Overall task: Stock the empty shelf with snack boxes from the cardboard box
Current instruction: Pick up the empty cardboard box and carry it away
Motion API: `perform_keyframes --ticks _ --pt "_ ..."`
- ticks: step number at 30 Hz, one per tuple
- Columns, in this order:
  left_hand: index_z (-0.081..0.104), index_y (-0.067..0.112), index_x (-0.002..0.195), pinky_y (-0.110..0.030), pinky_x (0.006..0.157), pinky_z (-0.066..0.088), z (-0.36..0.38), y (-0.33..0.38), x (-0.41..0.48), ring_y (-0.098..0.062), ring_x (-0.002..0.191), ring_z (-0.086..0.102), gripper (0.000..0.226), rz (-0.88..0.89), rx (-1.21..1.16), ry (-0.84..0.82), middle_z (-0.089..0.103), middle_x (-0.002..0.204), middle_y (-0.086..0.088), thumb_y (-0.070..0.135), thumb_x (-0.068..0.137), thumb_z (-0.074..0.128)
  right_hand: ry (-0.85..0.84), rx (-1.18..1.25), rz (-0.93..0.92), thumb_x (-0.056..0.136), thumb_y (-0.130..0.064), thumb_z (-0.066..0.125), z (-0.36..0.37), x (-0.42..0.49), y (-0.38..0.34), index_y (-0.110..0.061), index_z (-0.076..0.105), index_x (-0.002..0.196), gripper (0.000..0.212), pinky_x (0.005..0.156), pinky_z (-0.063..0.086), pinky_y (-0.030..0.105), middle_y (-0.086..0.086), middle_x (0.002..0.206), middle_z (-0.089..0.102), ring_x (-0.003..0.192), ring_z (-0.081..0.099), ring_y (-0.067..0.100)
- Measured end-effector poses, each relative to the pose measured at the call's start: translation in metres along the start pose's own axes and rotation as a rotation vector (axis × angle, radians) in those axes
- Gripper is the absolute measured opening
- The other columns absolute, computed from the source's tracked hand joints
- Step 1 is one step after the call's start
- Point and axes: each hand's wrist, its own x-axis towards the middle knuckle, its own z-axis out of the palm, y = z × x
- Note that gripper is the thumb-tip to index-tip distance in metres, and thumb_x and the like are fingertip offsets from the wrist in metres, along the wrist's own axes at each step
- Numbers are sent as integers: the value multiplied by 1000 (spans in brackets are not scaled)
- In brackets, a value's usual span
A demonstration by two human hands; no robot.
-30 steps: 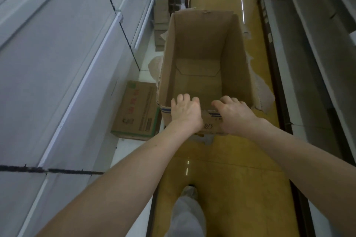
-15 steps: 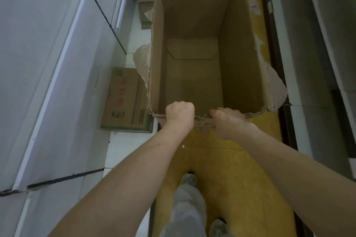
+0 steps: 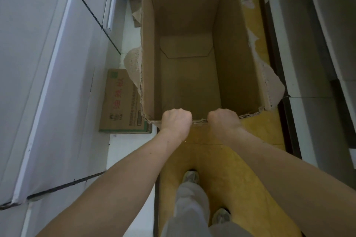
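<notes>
Here, nearest the body, the left hand (image 3: 176, 121) and right hand (image 3: 223, 121) sit side by side, each curled tightly over the near rim of the cardboard box (image 3: 237, 63) and gripping it. The box lies straight ahead, its long axis running away from them and its inside bare. A printed carton (image 3: 123, 104) rests on the floor just to its left, at the foot of the left shelf (image 3: 48, 63).

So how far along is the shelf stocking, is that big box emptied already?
The cardboard box looks emptied: only its bare bottom shows. In hand: the left hand and right hand grip its near rim. What is left is unclear: the shelf shows no snack boxes in view, so I cannot confirm any were placed. A closed printed carton lies on the floor at the left, perhaps next.
</notes>
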Motion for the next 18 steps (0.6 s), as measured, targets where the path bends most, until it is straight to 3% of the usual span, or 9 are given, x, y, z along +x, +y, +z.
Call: perform_keyframes --ticks 6,9,14,18 --pt "66 16 104 -32 70 52 -36 23 7 -21 79 60 12 32 16 26 64 88 -3 20 93 62 10 5 4 92 -15 59 -31 -9 36 -10 63 106 15 69 47 30 6 96 65 78 53 20" --pt "65 16 102 -32 66 46 -54 42 12 -20 76 56 11 59 42 44 64 89 -3 20 92 62 25 14 -2 91 -16 61 -41 -17 60 -11 63 105 15 70 49 31 6 98 66 84 59 21" --pt "63 16 99 -32 69 50 -84 80 27 -20 77 57 7 61 73 73 58 83 -2 19 94 59 31 75 0 93 -21 58 -59 -27 105 -14 59 100 10 70 49 28 3 96 64 81 56 18" --pt "59 17 93 -31 66 44 -115 117 46 -20 75 55 3 71 103 65 56 81 -2 20 94 60 40 86 -8 96 -19 53 -70 -25 154 -14 58 102 10 74 50 30 2 89 57 82 55 18"
